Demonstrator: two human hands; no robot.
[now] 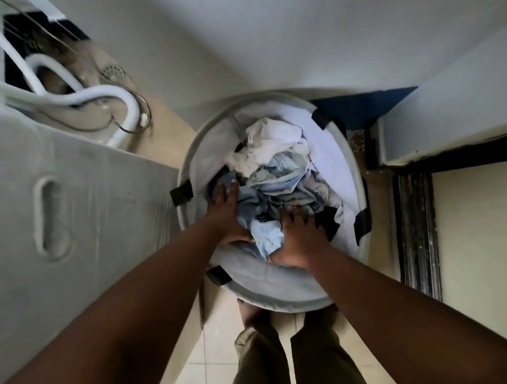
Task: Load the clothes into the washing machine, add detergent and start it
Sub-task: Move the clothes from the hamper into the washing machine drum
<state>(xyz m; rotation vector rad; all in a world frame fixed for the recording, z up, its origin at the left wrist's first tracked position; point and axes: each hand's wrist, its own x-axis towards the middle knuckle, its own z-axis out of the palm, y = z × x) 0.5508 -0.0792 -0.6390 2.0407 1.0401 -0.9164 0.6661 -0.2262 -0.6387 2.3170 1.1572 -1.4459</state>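
A round pale laundry basket [284, 296] stands on the floor in front of me, holding a heap of clothes [277, 167], white on top and light blue below. Both my hands are down inside it. My left hand [225, 215] lies on the left side of the blue clothes with its fingers stretched forward. My right hand [300, 236] presses on the blue clothes at the right, fingers spread. The grey side of the washing machine [70, 201] fills the left of the view; its opening is out of sight.
White hoses [106, 95] loop behind the machine near a floor drain [112, 71]. A white wall runs behind the basket. A dark door frame [416, 230] stands at the right. My legs and feet [287, 354] stand on pale tiles just below the basket.
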